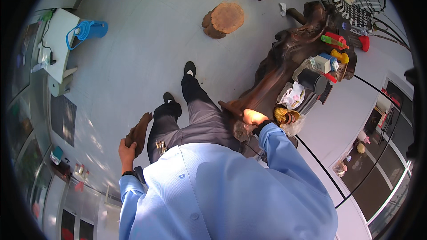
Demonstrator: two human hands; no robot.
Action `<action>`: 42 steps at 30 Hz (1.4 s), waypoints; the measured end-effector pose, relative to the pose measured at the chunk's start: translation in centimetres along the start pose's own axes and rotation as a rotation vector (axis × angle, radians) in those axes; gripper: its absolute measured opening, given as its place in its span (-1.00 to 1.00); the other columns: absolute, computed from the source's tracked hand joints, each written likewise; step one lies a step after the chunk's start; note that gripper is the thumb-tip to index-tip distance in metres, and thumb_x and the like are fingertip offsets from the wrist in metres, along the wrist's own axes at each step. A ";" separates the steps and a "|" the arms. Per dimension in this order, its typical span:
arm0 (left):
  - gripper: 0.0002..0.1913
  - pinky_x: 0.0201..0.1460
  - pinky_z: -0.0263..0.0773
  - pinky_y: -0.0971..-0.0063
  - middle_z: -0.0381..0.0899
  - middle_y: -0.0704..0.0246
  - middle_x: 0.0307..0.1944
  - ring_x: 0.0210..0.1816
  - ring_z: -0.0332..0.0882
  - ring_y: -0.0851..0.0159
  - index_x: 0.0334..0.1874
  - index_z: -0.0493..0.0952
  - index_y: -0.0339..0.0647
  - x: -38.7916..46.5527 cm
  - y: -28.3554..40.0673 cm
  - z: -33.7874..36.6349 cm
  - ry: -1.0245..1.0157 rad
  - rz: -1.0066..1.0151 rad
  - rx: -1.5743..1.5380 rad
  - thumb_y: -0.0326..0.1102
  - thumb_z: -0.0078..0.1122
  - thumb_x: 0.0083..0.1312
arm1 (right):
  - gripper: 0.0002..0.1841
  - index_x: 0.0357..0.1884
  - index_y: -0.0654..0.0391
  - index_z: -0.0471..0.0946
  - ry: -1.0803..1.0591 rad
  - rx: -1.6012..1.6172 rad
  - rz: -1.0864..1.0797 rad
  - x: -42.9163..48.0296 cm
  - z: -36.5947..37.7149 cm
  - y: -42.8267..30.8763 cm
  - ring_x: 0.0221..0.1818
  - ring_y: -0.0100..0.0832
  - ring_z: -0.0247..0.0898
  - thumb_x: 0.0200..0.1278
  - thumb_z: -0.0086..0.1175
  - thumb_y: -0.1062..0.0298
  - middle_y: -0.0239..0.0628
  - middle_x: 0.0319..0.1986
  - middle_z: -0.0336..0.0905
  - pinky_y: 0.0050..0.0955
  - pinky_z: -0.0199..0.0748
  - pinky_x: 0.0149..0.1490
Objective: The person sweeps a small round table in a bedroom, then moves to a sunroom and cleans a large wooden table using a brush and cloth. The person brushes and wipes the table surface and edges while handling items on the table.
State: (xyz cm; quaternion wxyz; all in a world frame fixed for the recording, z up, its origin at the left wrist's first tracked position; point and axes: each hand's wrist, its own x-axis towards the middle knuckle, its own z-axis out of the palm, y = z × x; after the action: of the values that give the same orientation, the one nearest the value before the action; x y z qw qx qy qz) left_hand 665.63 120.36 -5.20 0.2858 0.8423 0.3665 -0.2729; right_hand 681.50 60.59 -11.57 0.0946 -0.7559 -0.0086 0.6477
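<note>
My left hand [127, 153] grips a folded brown cloth-like piece [140, 133], held out beside my dark trousers. At the near end of a dark carved tree-root table [267, 83], my right hand [255, 117] is bent into a loose fist. A narrow brown piece [231, 108] runs from its fingers past the table's edge; I cannot tell whether it is held or part of the wood. Close by that hand are a crumpled clear plastic bag [241, 130], a gold-coloured package [283, 115] and a white plastic bag [293, 96].
Further along the table are a black cylindrical container [312, 80], small boxes [322, 64] and a red container [334, 41]. Two log stools [228, 18] stand on the pale floor. A blue jug [95, 29] is by the white table [61, 40] at left. A woven chair [357, 0] hangs far right.
</note>
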 end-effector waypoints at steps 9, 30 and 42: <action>-0.61 0.06 0.50 0.11 0.66 -0.02 -0.13 -0.06 0.62 -0.17 -0.04 0.52 -0.32 6.1 4.2 -3.0 0.004 0.093 -0.032 -0.33 0.44 0.14 | -0.79 -0.16 0.18 0.58 0.879 -0.501 0.404 -3.2 -18.7 7.8 -0.22 -0.09 0.74 0.40 -0.04 0.30 -0.10 -0.31 0.73 -0.16 0.71 -0.16; -0.60 0.00 0.53 0.02 0.70 -0.01 -0.14 -0.03 0.64 -0.21 -0.07 0.53 -0.19 26.7 27.6 -14.2 -0.087 0.472 0.440 -0.21 0.46 0.11 | -0.59 0.20 0.24 0.49 0.871 0.577 0.418 -5.0 -7.8 -6.0 0.04 0.21 0.58 0.30 0.01 0.45 0.25 -0.11 0.66 0.07 0.53 0.15; -0.64 0.00 0.53 0.17 0.70 0.02 -0.18 -0.09 0.67 -0.10 -0.04 0.55 -0.27 24.3 58.4 -7.1 -0.222 0.878 0.391 -0.26 0.39 0.18 | -0.55 0.05 0.31 0.50 0.927 1.127 0.408 0.9 -8.9 -6.8 0.06 0.26 0.56 0.25 0.29 0.22 0.26 -0.12 0.65 0.07 0.49 0.13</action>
State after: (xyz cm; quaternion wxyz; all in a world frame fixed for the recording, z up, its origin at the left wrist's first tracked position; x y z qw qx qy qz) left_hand 726.75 103.26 -0.11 0.2478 0.9209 -0.1136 -0.2785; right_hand 691.13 66.25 -10.13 0.3390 -0.7748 0.5044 0.1745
